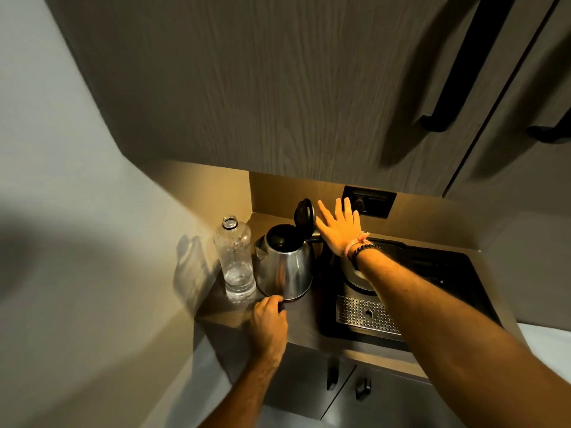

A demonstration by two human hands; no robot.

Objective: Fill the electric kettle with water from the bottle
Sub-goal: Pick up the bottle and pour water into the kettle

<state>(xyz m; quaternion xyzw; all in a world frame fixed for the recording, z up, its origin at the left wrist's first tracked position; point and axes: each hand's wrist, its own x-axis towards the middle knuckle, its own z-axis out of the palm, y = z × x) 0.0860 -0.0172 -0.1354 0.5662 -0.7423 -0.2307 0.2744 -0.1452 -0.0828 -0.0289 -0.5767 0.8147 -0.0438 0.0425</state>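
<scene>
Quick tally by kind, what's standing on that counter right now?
Clear plastic bottle, uncapped: 1
Stainless steel electric kettle, lid open: 1
Black coffee machine with perforated metal drip tray: 1
Total: 3

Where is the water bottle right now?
In the head view, the bottle stands uncapped in the counter's left corner, just left of the open kettle.

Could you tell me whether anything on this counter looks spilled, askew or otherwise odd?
Nothing stands out. The bottle stands upright, uncapped and nearly empty beside the kettle, whose lid is flipped open. No spill is visible on the counter.
</scene>
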